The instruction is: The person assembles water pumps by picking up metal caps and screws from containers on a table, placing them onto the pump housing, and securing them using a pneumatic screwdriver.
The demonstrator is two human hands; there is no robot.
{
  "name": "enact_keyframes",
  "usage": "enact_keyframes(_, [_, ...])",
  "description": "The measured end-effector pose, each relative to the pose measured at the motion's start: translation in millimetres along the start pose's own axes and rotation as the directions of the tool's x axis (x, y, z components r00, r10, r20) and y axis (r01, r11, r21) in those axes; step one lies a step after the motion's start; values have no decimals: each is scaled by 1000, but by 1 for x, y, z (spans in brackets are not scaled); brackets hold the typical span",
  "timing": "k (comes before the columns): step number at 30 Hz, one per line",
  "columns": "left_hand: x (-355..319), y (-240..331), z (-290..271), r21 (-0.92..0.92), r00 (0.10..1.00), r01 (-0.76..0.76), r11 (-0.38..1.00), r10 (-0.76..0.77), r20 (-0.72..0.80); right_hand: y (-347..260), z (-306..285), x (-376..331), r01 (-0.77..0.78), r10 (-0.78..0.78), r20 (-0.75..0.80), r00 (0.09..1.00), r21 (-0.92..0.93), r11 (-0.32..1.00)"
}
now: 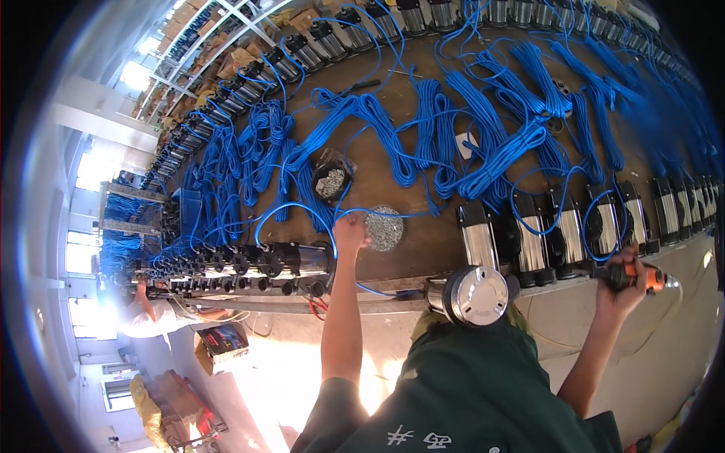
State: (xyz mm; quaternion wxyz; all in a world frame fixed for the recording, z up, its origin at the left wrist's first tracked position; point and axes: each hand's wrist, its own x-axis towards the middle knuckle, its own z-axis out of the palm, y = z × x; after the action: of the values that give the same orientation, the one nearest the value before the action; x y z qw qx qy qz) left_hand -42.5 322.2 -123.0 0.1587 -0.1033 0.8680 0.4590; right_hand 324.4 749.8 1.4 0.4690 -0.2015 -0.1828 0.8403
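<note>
My left hand (pixel 352 232) is at the edge of a round heap of small silvery screws (pixel 385 229) on the brown worktop, its fingers curled together. Whatever they may hold is too small to make out. On the right, my right hand (pixel 625 291) grips an orange and black power screwdriver (pixel 642 278) beyond the table's front edge. Between my arms, at that edge and close to my body, lies a shiny metal pump (pixel 477 296), its round slotted end facing up. Behind the heap stands a dark bowl (pixel 331 181) of similar small metal parts.
Coiled blue cables (pixel 498 143) cover much of the worktop (pixel 419 253). Several steel pumps (pixel 529 238) line the front edge to the right; more pumps (pixel 291 260) lie at the left. Another row (pixel 325 39) follows the far edge. A co-worker (pixel 155 317) is at far left, near a carton (pixel 221 343).
</note>
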Motion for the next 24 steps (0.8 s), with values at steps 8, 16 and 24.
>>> enact_keyframes(8, [124, 1, -11, 837, 881, -253, 486, 472, -8, -20, -20, -48, 36, -78, -108, 991, -349, 936])
enact_keyframes(16, [140, 0, -32, 753, 729, -477, 453, 682, 51, -26, -47, -73, -37, -67, -307, 949, -319, 947])
enact_keyframes(24, [85, 42, -39, 655, 549, -643, 397, 835, 33, -28, -47, -59, -63, -41, -327, 944, -301, 952])
